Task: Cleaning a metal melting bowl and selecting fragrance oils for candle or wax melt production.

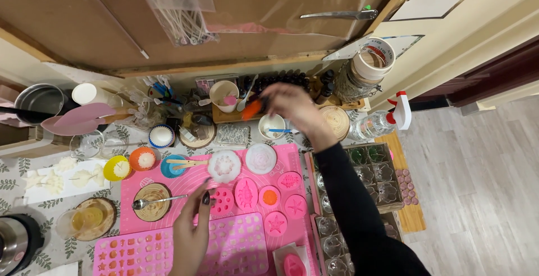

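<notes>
Left hand [191, 234] is resting palm-down on the pink silicone mat [196, 183], fingers loosely spread, holding nothing; the fingertips are reaching toward the small pink berry-pattern mould [222, 200] and seem to be steadying the mat near it. Just beyond those fingertips the white flower-shaped mould [224, 165] is lying flat, with a second round pale mould [261, 158] beside it. To the left of the resting hand a metal spoon [157, 200] is lying across a round wooden coaster [152, 202], probably to keep drips off the mat. Nearer than the hand, two pink multi-cavity trays [135, 252] are sitting at the table edge, some cavities showing orange fill. Right hand [292, 107] is stretched far across the table [33, 231], its grip closed on an orange-tipped tool [252, 109], blurred by motion; exact kind cannot be told. Directly below that grip a small white cup [272, 125] with a blue stirrer is standing, and behind it a row of dark small bottles [281, 79] is lined against the board for easy reach.
</notes>
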